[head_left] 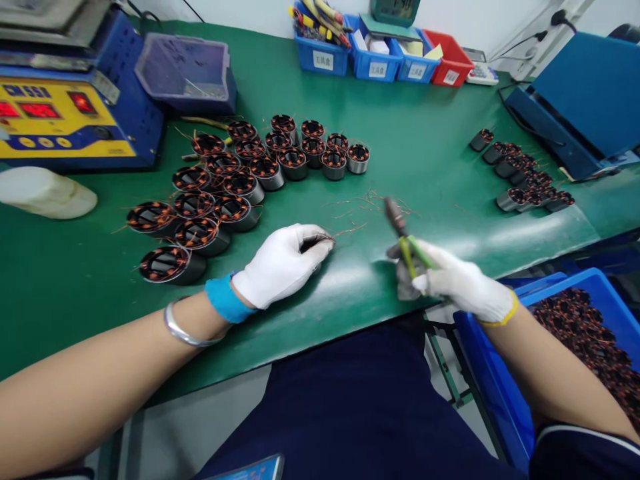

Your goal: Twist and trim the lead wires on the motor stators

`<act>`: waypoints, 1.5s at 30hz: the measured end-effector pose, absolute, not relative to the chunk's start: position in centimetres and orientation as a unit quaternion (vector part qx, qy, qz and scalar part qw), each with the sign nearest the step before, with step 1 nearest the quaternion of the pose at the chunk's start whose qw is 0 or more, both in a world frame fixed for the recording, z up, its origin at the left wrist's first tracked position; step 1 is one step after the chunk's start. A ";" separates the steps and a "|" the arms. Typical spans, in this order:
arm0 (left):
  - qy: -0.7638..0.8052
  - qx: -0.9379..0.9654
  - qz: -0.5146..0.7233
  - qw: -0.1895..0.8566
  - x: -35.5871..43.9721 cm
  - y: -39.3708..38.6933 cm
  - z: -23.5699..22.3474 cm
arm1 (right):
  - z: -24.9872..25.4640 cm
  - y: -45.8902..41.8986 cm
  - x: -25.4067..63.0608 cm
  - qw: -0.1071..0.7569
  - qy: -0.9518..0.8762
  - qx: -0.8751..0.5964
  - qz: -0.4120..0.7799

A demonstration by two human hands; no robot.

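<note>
My left hand (290, 260), in a white glove, is closed around a wound motor stator (309, 245). Most of that stator is hidden by the fingers; a dark part shows, and thin copper wire ends (350, 230) stick out past the fingertips. To the right, my gloved right hand (445, 273) grips pliers (406, 237) with green handles, their metal jaws pointing up and away, blurred by motion. The fingertips of the right glove are stained grey. Loose copper wire scraps (375, 202) lie on the green table between and beyond the hands.
Several wound stators (240, 183) stand in rows at left; a smaller group (525, 173) sits far right. A blue power unit (135, 100), a white bottle (47, 193) and a purple bin (185, 67) flank the left. Below the right arm, a blue crate (597, 287) holds many wound parts.
</note>
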State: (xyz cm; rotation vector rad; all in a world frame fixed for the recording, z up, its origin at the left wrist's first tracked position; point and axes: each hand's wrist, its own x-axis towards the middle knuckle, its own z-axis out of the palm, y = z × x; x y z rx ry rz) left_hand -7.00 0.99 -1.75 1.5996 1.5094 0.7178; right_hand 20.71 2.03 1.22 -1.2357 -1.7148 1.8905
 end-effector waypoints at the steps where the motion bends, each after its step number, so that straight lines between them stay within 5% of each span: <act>1: 0.597 0.634 0.284 0.401 -7.0 1.0 -1.7 | 1.4 1.5 19.8 0.124 -0.551 -0.405 0.719; 10: 0.578 0.662 0.278 0.388 -6.9 1.1 -1.5 | 3.1 1.2 16.6 -0.029 -0.522 -0.448 0.725; 23: 0.574 0.688 0.253 0.365 -6.7 1.3 -0.8 | 2.6 0.7 15.7 -0.036 -0.608 -0.497 0.618; 27: 0.585 0.730 0.223 0.274 -7.1 1.1 -0.5 | 2.9 0.5 15.8 -0.058 -0.625 -0.503 0.594; 31: 0.625 0.758 0.114 0.147 -7.9 0.6 0.3 | 3.9 0.6 16.3 -0.112 -0.734 -0.526 0.415; 38: 0.622 0.762 0.098 0.153 -6.9 0.4 0.2 | 3.6 0.5 17.5 -0.177 -0.799 -0.568 0.087; 42: 0.591 0.774 0.145 0.173 -6.3 0.5 -0.6 | 2.6 1.1 17.9 -0.161 -0.804 -0.571 -0.041; 45: 0.562 0.774 0.228 0.182 -6.4 0.2 -1.2 | 2.4 1.4 17.4 -0.052 -0.846 -0.530 -0.028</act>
